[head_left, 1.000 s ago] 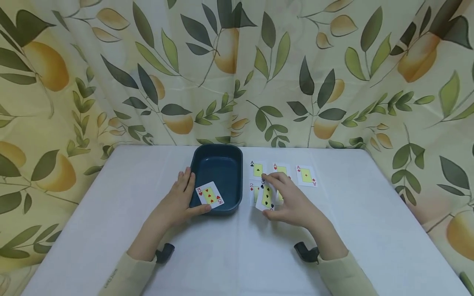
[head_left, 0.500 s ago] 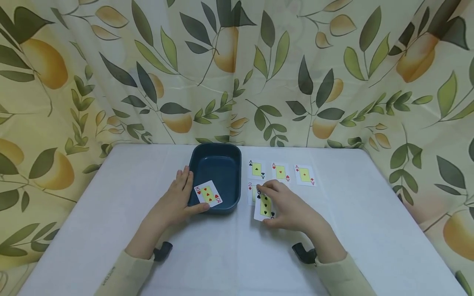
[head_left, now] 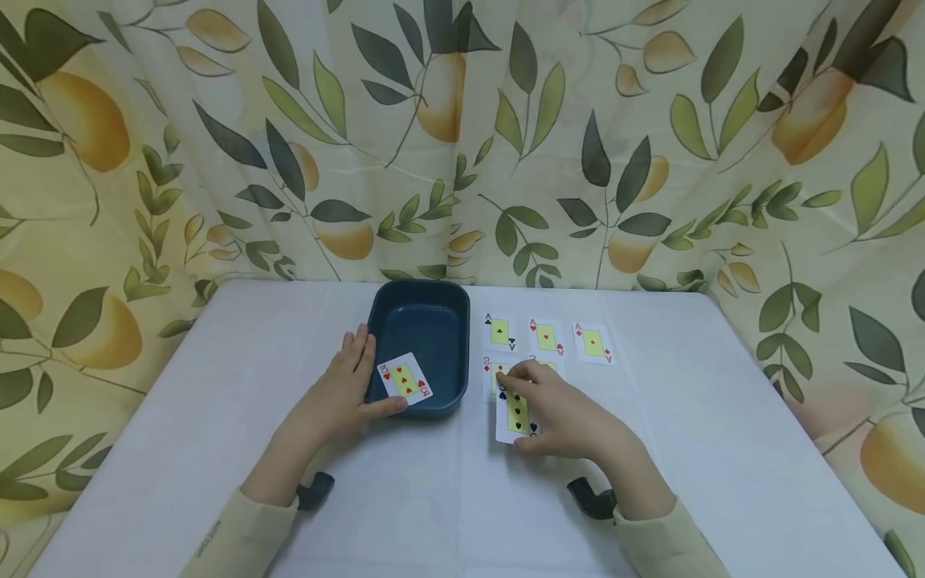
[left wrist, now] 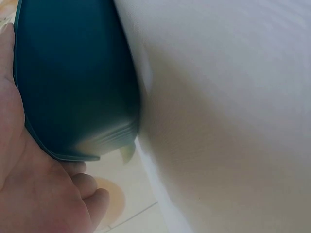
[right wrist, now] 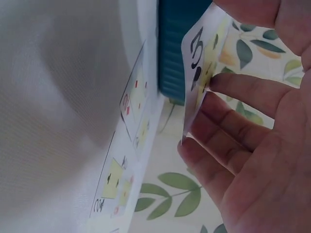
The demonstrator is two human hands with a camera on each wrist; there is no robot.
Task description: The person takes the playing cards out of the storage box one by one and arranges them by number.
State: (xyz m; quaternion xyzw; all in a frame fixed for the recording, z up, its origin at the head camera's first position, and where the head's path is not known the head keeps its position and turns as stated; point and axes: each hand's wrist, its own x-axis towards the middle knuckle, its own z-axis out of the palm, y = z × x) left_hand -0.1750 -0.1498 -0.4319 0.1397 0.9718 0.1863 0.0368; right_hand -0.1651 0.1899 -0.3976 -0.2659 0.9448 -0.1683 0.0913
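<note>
On the white table [head_left: 217, 417] stands a dark blue tray [head_left: 422, 325]. My left hand [head_left: 361, 384] rests against the tray's left side and near corner and holds a three of hearts [head_left: 405, 379] over the rim with its thumb. The left wrist view shows only this hand's palm [left wrist: 34, 194] against the tray wall [left wrist: 73, 82]. My right hand [head_left: 536, 408] pinches a three of spades [head_left: 516, 415] just in front of a two of diamonds [head_left: 495, 376]. In the right wrist view the three of spades [right wrist: 204, 63] stands tilted between thumb and fingers [right wrist: 243, 92].
An ace of clubs [head_left: 501, 331], an ace of hearts [head_left: 546, 336] and an ace of diamonds [head_left: 594, 343] lie in a row right of the tray. Another two [head_left: 543, 366] is partly hidden by my right hand. A leaf-patterned curtain [head_left: 462, 136] closes the back and sides.
My right hand has drawn the three of spades toward me, from over the row of twos to the table in front of the two of diamonds. The left hand has stayed put.
</note>
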